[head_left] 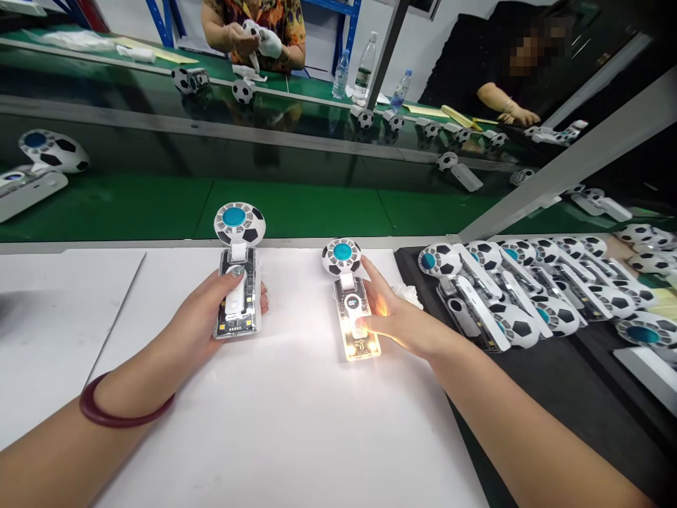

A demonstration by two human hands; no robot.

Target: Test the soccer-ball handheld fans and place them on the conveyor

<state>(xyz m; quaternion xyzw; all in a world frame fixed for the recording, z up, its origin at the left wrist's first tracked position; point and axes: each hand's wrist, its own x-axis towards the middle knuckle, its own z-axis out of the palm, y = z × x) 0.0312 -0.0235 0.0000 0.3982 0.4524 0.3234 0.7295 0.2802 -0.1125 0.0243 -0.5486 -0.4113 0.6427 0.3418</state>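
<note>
Above the white work surface point(275, 423), my left hand point(198, 310) grips a clear-bodied device point(238, 303) with a football-patterned round head, its thumb on the white centre piece. My right hand point(394, 317) holds a similar device point(355, 310) to the right, a finger on its front. That one glows yellow at the lower end and shows a small round display reading about 100. Both heads have a blue-green centre and point away from me.
A black tray point(423, 282) with several similar devices lies at the right. Beyond a green conveyor point(296, 204) are plastic bottles point(364, 67), more devices and two people. A slanted metal post point(571, 155) rises at the right. Crumpled white material point(409, 295) lies behind my right hand.
</note>
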